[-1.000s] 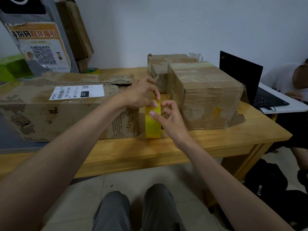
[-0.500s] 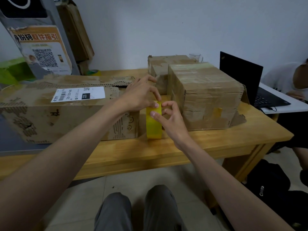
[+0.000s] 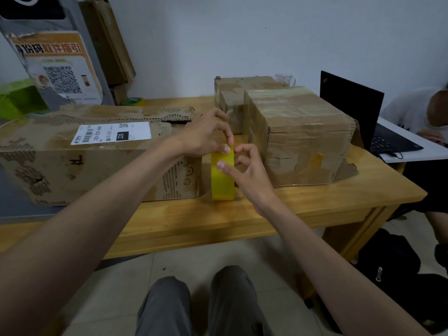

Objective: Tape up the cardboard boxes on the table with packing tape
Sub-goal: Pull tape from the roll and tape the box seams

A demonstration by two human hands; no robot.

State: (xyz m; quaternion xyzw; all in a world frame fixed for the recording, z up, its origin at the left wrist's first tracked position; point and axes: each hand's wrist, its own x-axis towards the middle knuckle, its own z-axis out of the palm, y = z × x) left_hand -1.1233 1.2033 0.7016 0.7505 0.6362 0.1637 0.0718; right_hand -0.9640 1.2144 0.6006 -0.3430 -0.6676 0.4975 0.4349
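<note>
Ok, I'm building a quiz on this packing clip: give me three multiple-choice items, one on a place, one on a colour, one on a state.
1. Where does the tape roll stand?
A. between two cardboard boxes
B. on the laptop
C. on the floor

2. What colour is it?
A. blue
B. yellow
C. black

3. How is the laptop?
A. closed
B. upside down
C. open

Answers: 1 A, it stands on edge on the table between the labelled box and the taped box; 2 B, its band shows yellow; 3 C, its screen is raised.

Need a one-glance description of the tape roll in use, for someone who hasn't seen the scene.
On the wooden table, look in the gap between the long labelled box and the heavily taped box. The yellow tape roll stands on edge there, both hands at its top: the only bright yellow thing among brown cardboard.
</note>
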